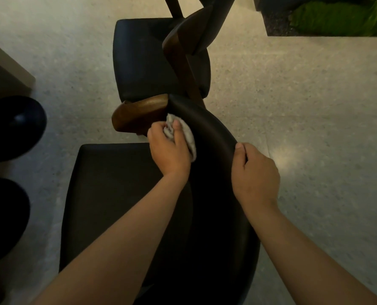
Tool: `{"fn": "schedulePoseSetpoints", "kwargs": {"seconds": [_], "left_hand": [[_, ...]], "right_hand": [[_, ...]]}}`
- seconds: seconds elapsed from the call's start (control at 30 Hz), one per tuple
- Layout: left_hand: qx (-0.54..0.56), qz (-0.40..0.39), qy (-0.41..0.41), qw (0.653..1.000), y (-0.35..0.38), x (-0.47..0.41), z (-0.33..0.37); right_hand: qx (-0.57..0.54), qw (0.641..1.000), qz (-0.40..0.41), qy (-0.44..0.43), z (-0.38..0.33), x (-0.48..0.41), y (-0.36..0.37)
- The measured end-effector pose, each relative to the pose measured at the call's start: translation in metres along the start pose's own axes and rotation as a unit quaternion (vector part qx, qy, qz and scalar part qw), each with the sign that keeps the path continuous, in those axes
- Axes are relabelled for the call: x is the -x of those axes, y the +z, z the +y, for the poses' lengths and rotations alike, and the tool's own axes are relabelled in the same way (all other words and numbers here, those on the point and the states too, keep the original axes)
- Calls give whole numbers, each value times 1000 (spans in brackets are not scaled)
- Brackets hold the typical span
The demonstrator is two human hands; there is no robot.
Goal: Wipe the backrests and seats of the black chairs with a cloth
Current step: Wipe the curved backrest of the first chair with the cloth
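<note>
Head view: our left grip bunches the cloth at the backrest's far end, right grip clasping its rim, whose arc runs back toward us.

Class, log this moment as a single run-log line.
phase: backrest wipe | left hand: holds bunched cloth against backrest | right hand: grips backrest's top edge | seat: untouched

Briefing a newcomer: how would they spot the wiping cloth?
Start at the nearer black padded chair's curved backrest. At its far end, beside the brown wooden armrest, the left hand grips a crumpled cloth. It is the only pale, soft thing there.
</note>
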State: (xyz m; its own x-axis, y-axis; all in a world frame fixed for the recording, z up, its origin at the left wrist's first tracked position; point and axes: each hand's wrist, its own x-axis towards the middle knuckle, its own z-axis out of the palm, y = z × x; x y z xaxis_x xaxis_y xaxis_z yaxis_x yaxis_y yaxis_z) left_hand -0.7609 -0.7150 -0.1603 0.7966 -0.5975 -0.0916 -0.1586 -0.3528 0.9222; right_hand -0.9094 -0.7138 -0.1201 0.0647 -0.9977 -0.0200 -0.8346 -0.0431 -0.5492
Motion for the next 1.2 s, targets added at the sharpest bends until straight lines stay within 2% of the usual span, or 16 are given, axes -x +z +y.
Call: {"fn": "schedulePoseSetpoints", "kwargs": {"seconds": [0.13, 0.37, 0.6, 0.77, 0.97, 1.1, 1.2], "left_hand": [[-2, -8, 54, 998, 13, -2, 7], [15, -5, -24, 1000, 24, 2, -26], [19, -16, -40, 999, 20, 3, -48], [44, -24, 1, 999, 19, 8, -48], [-21, -69, -66, 995, 21, 0, -79], [-82, -121, -136, 980, 11, -11, -107], [-52, -103, -115, 987, 5, -8, -109]], "right_hand": [[-14, 1000, 10, -5, 1, 0, 1], [-20, 1000, 6, -7, 1, 1, 0], [-16, 1000, 13, -15, 1, 0, 0], [-22, 999, 23, -20, 3, 1, 2], [-12, 1000, 17, -20, 2, 1, 0], [-4, 1000, 15, -18, 1, 1, 0], [0, 1000, 17, -16, 2, 1, 1]]}}
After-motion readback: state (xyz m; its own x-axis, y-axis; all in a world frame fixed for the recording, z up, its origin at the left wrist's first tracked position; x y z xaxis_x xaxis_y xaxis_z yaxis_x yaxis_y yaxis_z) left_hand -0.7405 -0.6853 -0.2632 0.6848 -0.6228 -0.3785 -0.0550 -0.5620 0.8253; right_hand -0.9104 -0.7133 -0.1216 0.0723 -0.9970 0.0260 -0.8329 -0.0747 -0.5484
